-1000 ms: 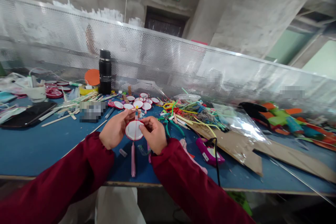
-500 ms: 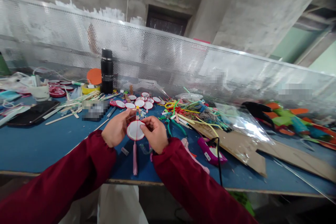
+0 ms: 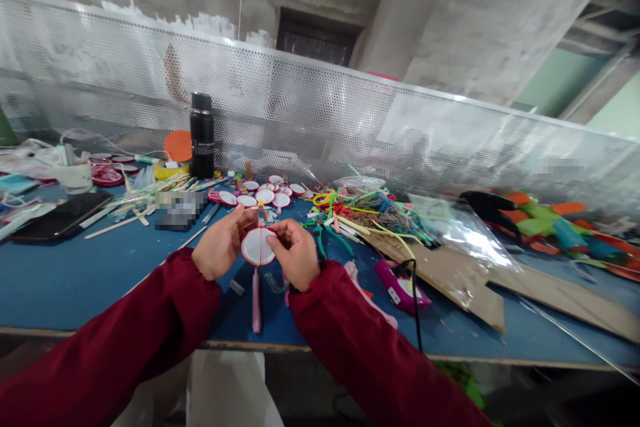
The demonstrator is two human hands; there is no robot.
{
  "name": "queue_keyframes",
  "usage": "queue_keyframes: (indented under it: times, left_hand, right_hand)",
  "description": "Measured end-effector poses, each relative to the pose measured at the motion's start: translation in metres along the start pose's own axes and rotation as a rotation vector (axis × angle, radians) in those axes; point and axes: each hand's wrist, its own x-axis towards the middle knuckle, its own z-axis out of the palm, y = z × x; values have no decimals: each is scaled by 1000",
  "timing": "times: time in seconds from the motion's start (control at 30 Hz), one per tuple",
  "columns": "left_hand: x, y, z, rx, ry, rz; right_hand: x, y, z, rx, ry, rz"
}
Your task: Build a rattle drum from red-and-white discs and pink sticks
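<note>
Between my hands is a small white disc (image 3: 254, 250) with a red rim, shaped like a little rattle drum. A thin red line runs down its face, and a pink wrapped handle (image 3: 257, 303) points down from it towards me. A short stick with a yellow tip stands out at its top. My right hand (image 3: 296, 252) pinches the right edge, thumb on the face. Around the left edge and the upper stick curls my left hand (image 3: 221, 243); its fingertips are partly hidden behind the disc.
Several similar red-rimmed discs (image 3: 265, 197) lie beyond my hands. Green-handled pliers (image 3: 334, 240), coloured pipe cleaners (image 3: 373, 210) and a purple device (image 3: 400, 285) with a black cord are to the right. A black bottle (image 3: 202, 137), wooden sticks (image 3: 133, 210) and a phone (image 3: 63, 217) are to the left.
The view has shifted very slightly. Both hands keep their hold on the disc, which tilts a touch so its face looks a little rounder.
</note>
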Motion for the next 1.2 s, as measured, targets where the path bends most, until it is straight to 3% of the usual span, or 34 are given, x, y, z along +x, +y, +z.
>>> queue_keyframes:
  times: [0.67, 0.8, 0.9, 1.03, 1.2]
  left_hand:
    - [-1, -1, 0, 19, -2, 35]
    - [1, -1, -2, 33, -74, 42]
    - [3, -1, -5, 18, -111, 11]
    - [2, 1, -4, -20, -39, -43]
    - [-2, 4, 0, -59, -45, -80]
  right_hand:
    - [0, -2, -1, -5, -3, 0]
    - [-1, -1, -1, -2, -3, -1]
    - [-1, -1, -1, -21, 1, -4]
    - [-1, -3, -1, -34, -4, -18]
    - [-2, -7, 0, -25, -16, -23]
